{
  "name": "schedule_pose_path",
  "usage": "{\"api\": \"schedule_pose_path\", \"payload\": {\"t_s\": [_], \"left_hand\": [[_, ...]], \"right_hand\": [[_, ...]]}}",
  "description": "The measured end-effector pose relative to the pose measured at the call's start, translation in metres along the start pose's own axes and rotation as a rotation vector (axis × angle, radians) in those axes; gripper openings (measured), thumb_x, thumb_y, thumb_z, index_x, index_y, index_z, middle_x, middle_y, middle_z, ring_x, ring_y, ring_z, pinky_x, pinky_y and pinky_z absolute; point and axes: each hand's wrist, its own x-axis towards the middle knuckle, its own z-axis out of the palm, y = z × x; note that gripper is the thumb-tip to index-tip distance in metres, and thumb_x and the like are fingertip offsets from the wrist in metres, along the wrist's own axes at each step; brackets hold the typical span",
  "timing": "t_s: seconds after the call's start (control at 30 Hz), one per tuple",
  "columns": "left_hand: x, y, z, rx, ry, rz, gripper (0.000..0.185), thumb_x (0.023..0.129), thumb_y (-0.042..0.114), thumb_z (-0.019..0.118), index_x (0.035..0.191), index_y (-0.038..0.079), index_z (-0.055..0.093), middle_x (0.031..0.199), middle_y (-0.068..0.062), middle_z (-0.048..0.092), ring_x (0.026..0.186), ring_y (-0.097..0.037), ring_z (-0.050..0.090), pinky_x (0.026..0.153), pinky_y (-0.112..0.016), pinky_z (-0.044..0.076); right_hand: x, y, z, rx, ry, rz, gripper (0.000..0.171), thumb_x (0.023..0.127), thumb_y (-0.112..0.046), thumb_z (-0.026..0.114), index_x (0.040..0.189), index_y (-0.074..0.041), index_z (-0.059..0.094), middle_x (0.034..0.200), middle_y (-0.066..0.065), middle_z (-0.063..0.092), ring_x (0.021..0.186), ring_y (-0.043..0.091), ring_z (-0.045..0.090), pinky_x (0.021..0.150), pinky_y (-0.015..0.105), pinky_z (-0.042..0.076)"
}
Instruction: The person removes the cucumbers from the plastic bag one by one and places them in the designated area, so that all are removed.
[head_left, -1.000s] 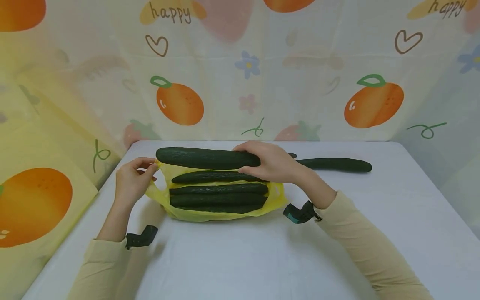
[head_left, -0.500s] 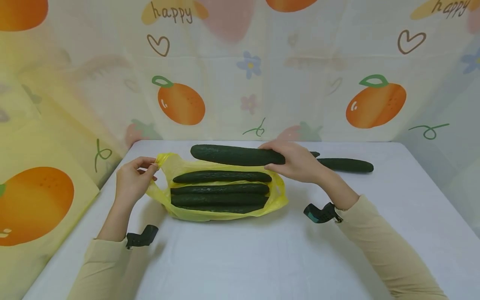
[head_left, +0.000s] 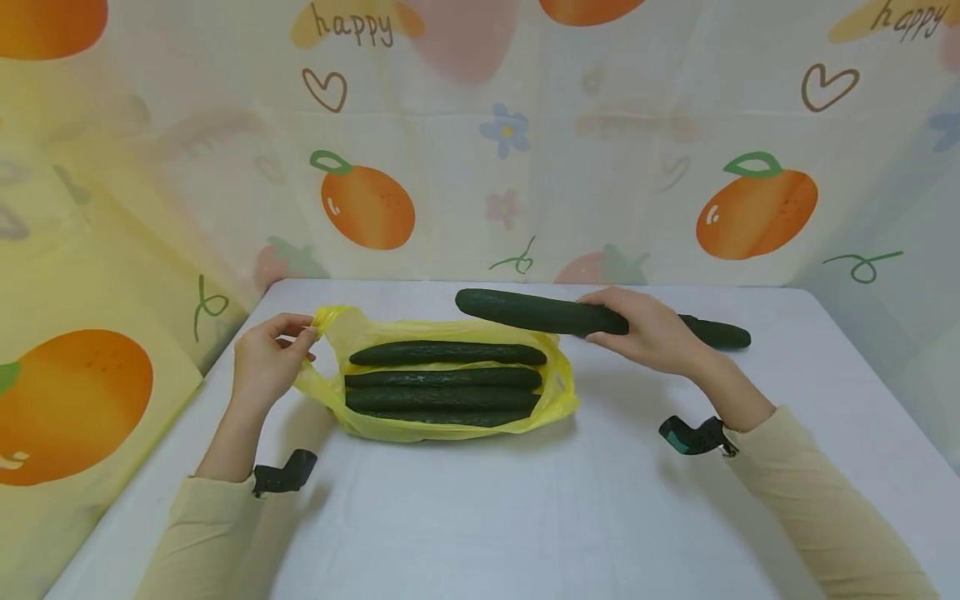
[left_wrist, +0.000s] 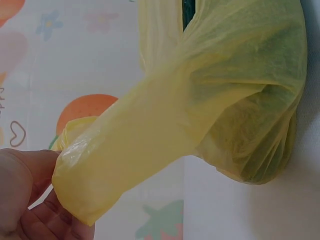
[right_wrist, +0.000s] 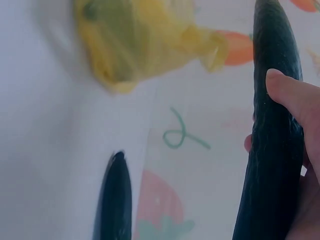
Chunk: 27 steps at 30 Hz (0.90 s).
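The right hand (head_left: 651, 333) curls its grip round one end of a long dark green cucumber (head_left: 540, 312), holding it level above the white counter (head_left: 480, 508), just past the far right corner of the thin yellow plastic bag (head_left: 558, 392). The left hand (head_left: 264, 360) pinches the bag's left handle (fingers and thumb closed on the plastic). Several dark green cucumbers (head_left: 442, 377) lie side by side inside the bag. Another cucumber (head_left: 716, 332) lies on the counter behind the right hand.
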Motion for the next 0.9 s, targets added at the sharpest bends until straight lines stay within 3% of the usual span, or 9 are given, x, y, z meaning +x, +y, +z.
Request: {"api": "schedule_pose_path", "payload": {"t_s": [0.27, 0.7, 0.9], "left_hand": [[0.0, -0.001, 0.0, -0.003, -0.013, -0.013, 0.023, 0.09, 0.021, 0.059, 0.102, 0.003, 0.067, 0.092, -0.018, 0.066, 0.051, 0.007, 0.055, 0.043, -0.017, 0.046], [0.001, -0.001, 0.0, -0.006, -0.019, -0.012, 0.023, 0.09, 0.02, 0.058, 0.102, 0.002, 0.066, 0.092, -0.018, 0.066, 0.052, 0.007, 0.055, 0.043, -0.017, 0.046], [0.002, -0.001, 0.0, -0.008, -0.024, -0.016, 0.023, 0.09, 0.021, 0.059, 0.102, 0.003, 0.066, 0.092, -0.017, 0.065, 0.052, 0.006, 0.056, 0.043, -0.017, 0.046]], "right_hand": [[-0.019, 0.021, -0.007, -0.026, 0.017, 0.06, 0.045, 0.079, -0.017, 0.072, 0.121, -0.01, 0.056, 0.116, 0.004, 0.06, 0.105, 0.022, 0.056, 0.089, 0.04, 0.046], [-0.038, 0.05, -0.012, -0.027, 0.025, 0.133, 0.044, 0.079, -0.012, 0.072, 0.12, -0.007, 0.056, 0.116, 0.007, 0.06, 0.105, 0.023, 0.055, 0.088, 0.041, 0.045], [-0.046, 0.062, -0.014, -0.018, 0.036, 0.13, 0.043, 0.08, -0.014, 0.071, 0.119, -0.007, 0.057, 0.115, 0.008, 0.061, 0.104, 0.023, 0.055, 0.086, 0.036, 0.044]]}}
